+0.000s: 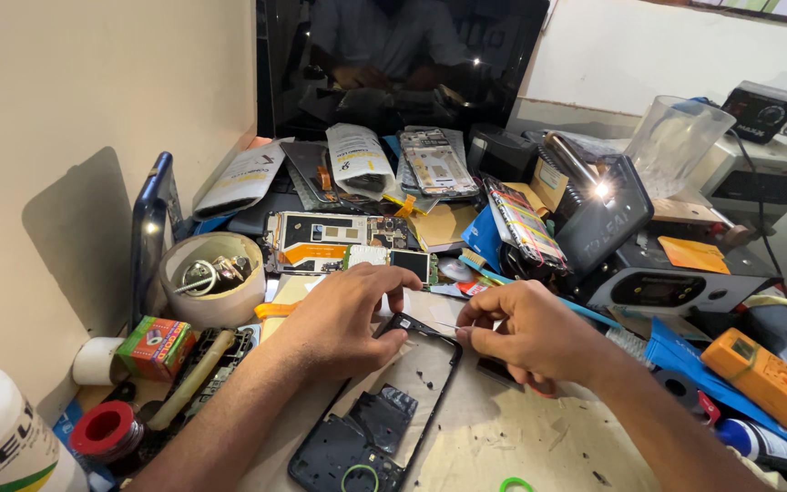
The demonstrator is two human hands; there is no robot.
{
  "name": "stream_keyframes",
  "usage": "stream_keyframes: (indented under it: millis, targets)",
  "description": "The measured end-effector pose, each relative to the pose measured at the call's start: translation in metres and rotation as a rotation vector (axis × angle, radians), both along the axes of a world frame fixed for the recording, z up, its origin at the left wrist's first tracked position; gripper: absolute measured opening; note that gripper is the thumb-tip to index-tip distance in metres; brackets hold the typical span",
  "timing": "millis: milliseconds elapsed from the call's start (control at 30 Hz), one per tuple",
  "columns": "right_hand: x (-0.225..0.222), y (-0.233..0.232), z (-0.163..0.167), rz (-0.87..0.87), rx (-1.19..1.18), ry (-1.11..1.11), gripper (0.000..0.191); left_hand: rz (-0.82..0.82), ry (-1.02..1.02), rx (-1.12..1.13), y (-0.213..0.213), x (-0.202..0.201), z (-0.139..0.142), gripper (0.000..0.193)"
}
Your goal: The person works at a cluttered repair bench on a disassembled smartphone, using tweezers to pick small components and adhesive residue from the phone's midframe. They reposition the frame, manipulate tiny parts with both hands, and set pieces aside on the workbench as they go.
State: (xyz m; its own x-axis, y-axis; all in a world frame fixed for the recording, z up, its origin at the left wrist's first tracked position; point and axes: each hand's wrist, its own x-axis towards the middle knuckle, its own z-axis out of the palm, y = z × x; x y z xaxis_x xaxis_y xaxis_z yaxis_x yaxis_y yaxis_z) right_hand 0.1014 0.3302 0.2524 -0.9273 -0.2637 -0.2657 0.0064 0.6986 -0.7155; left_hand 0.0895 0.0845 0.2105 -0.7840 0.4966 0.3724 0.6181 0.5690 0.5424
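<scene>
nearest us on the cluttered table [503,437] lies an opened black phone frame [383,415]. our left hand [343,310] presses fingers closed on its top edge, while our right hand [526,330] pinches a thin needle-like tool [448,325] beside it.

Both forearms reach in from the bottom edge, angled toward each other. The left hand [343,310] lies palm down, fingers curled, thumb tucked under. The right hand [526,333] pinches, thumb against forefinger, other fingers folded.
</scene>
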Motion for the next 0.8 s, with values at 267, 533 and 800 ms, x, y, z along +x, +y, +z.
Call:
stream_keyframes:
  millis: [267, 533, 800]
  targets:
    - [0.0, -0.006, -0.012, 0.043, 0.03, 0.204, 0.021, -0.02, -0.073, 0.079, 0.002, -0.009, -0.006, 0.082]
    - [0.009, -0.022, -0.014, 0.043, 0.252, 0.443, 0.025, -0.015, -0.104, 0.096, 0.001, -0.013, -0.007, 0.076]
    - [0.013, -0.036, -0.012, -0.034, 0.243, 0.464, 0.027, 0.015, -0.092, 0.079, -0.004, -0.014, -0.008, 0.062]
